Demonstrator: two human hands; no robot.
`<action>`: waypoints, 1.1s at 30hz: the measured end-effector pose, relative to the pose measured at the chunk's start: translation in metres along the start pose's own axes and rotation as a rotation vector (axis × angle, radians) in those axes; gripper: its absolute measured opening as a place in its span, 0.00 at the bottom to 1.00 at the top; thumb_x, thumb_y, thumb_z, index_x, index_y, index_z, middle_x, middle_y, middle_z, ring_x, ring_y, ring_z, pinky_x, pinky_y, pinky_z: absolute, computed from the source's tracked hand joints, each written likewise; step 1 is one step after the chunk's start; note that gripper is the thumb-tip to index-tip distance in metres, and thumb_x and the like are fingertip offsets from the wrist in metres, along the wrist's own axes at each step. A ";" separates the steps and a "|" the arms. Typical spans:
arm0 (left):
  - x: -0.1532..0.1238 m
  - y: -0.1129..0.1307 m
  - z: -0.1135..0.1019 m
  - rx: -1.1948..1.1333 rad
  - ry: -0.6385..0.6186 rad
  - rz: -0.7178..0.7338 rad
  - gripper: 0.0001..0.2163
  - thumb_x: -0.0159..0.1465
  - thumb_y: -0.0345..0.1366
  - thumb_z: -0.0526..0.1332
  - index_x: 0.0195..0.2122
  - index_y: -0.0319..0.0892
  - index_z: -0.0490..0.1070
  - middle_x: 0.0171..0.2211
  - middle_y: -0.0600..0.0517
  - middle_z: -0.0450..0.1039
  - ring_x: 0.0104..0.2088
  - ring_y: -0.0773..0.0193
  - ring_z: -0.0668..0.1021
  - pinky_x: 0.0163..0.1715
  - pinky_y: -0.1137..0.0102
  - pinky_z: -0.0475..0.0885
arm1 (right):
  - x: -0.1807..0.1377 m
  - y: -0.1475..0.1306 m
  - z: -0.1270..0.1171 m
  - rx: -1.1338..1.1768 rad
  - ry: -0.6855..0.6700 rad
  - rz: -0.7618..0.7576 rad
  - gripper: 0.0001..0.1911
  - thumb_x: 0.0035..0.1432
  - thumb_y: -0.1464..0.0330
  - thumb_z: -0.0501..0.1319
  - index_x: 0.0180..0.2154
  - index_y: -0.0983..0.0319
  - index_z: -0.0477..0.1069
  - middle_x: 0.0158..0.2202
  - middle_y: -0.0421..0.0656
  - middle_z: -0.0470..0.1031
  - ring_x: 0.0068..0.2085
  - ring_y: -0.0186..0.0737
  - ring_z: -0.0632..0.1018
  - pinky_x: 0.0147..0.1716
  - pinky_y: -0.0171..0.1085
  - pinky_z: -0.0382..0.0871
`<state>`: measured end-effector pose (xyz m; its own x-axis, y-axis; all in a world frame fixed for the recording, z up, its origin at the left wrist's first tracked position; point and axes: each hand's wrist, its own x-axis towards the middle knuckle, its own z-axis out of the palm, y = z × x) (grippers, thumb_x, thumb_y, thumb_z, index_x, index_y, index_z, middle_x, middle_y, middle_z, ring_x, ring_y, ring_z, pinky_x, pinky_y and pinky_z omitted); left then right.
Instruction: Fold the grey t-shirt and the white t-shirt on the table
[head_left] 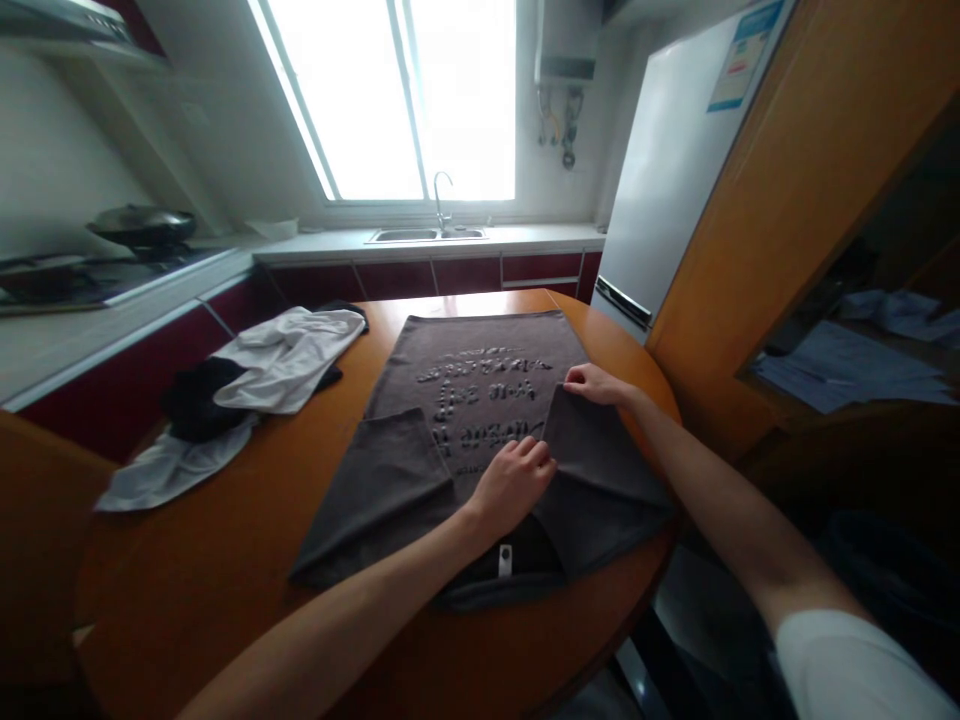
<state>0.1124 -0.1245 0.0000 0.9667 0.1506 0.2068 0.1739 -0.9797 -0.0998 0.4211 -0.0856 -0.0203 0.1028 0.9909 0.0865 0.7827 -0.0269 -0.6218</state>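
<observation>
A dark grey T-shirt (pixel 397 370) with raised black lettering lies spread on the table, its collar and white label (pixel 505 561) towards me. The left sleeve (pixel 382 465) is folded inward over the body. My right hand (pixel 592 384) pinches the tip of the right sleeve (pixel 600 460), at the shirt's right side. Near the middle, my left hand (pixel 517 475) has its fingers curled on the inner edge of that same sleeve. Part of the lettering is covered by the left hand and the sleeves.
On the left of the round wooden table (pixel 247 560) lies a heap of white and black clothes (pixel 292 350). Beyond stand a counter with a sink (pixel 427 236), a stove with a pan (pixel 142 226), and a fridge (pixel 667 170). Papers (pixel 847 365) lie at the right.
</observation>
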 end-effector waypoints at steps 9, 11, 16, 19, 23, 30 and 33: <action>-0.007 0.004 0.008 -0.155 0.082 -0.101 0.10 0.72 0.37 0.55 0.50 0.44 0.74 0.48 0.46 0.75 0.50 0.55 0.75 0.49 0.60 0.72 | -0.028 0.002 -0.004 -0.095 0.355 0.037 0.16 0.62 0.68 0.56 0.48 0.61 0.78 0.48 0.50 0.80 0.50 0.46 0.79 0.55 0.44 0.70; -0.007 0.004 0.012 -0.196 0.142 -0.116 0.15 0.73 0.38 0.53 0.58 0.44 0.70 0.57 0.45 0.72 0.58 0.55 0.72 0.57 0.59 0.69 | -0.047 0.001 -0.004 -0.133 0.506 0.024 0.21 0.64 0.70 0.51 0.53 0.62 0.76 0.53 0.52 0.78 0.56 0.46 0.76 0.59 0.46 0.67; -0.009 -0.002 0.035 -0.252 0.085 -0.124 0.24 0.74 0.46 0.50 0.69 0.43 0.60 0.71 0.44 0.56 0.71 0.53 0.57 0.68 0.52 0.56 | -0.095 0.002 0.026 -0.269 0.289 0.056 0.29 0.70 0.59 0.48 0.66 0.64 0.63 0.69 0.54 0.62 0.70 0.51 0.60 0.69 0.55 0.51; -0.010 -0.005 0.044 -0.275 0.018 -0.138 0.27 0.74 0.50 0.49 0.70 0.44 0.58 0.72 0.44 0.53 0.72 0.51 0.55 0.68 0.50 0.54 | -0.109 0.005 0.042 -0.336 0.143 0.128 0.35 0.71 0.50 0.45 0.71 0.62 0.55 0.73 0.52 0.50 0.73 0.53 0.51 0.69 0.60 0.42; -0.011 -0.005 0.043 -0.284 0.020 -0.153 0.27 0.74 0.49 0.49 0.70 0.44 0.58 0.72 0.44 0.53 0.72 0.52 0.56 0.69 0.51 0.53 | -0.112 0.007 0.041 -0.374 0.116 0.164 0.39 0.71 0.46 0.38 0.72 0.61 0.50 0.74 0.52 0.45 0.74 0.52 0.47 0.69 0.62 0.37; -0.010 -0.005 0.041 -0.298 -0.005 -0.157 0.27 0.74 0.51 0.48 0.70 0.43 0.58 0.73 0.45 0.51 0.72 0.51 0.54 0.69 0.51 0.53 | -0.115 0.020 0.028 -0.263 0.148 0.191 0.40 0.69 0.44 0.39 0.72 0.60 0.50 0.74 0.51 0.43 0.74 0.54 0.47 0.68 0.66 0.32; -0.010 -0.005 0.043 -0.300 0.018 -0.154 0.27 0.74 0.51 0.48 0.70 0.44 0.58 0.72 0.45 0.51 0.72 0.51 0.54 0.69 0.52 0.53 | -0.116 0.022 0.013 -0.127 0.315 0.213 0.39 0.69 0.45 0.38 0.72 0.59 0.51 0.74 0.51 0.46 0.74 0.53 0.48 0.69 0.64 0.36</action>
<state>0.1101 -0.1149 -0.0438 0.9297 0.2997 0.2142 0.2517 -0.9414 0.2246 0.4182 -0.1993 -0.0539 0.4387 0.8730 0.2132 0.7915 -0.2630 -0.5518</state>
